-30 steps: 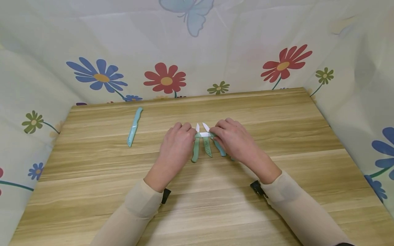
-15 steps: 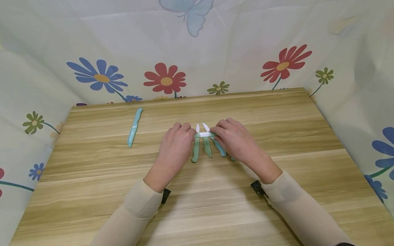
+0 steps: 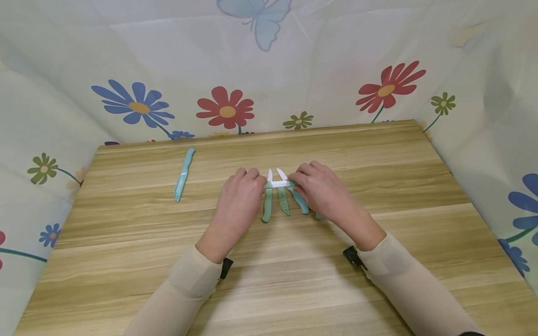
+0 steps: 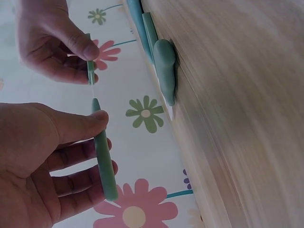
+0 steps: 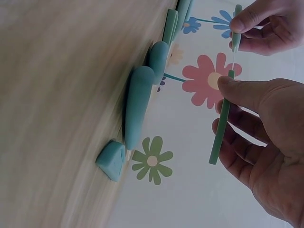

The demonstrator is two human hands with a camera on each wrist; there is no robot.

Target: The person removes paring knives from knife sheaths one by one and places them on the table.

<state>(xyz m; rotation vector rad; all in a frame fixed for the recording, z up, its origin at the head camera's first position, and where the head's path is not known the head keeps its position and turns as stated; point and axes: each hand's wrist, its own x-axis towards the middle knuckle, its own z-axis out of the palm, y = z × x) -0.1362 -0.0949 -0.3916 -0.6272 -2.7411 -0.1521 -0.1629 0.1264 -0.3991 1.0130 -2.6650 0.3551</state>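
Between thumb and fingers, my left hand [image 3: 240, 200] grips the green handle [image 4: 104, 164] of a small knife. My right hand [image 3: 322, 192] pinches a flat green sheath [image 5: 220, 128], in line with that handle. A stretch of the knife's white blade [image 3: 279, 184] shows between the two hands. Below them on the table lie a green-handled knife [image 3: 267, 205] with a bare white blade, a green sheath [image 3: 283, 200] and a blue-handled knife [image 3: 300, 201], also bare. A blue sheath [image 5: 111, 160] lies partly hidden under my right hand in the head view.
A light-blue knife [image 3: 183, 175] in its sheath lies apart at the left on the wooden table [image 3: 126, 242]. Behind the table's far edge hangs a white curtain [image 3: 328, 56] printed with flowers, which also rises at both sides.
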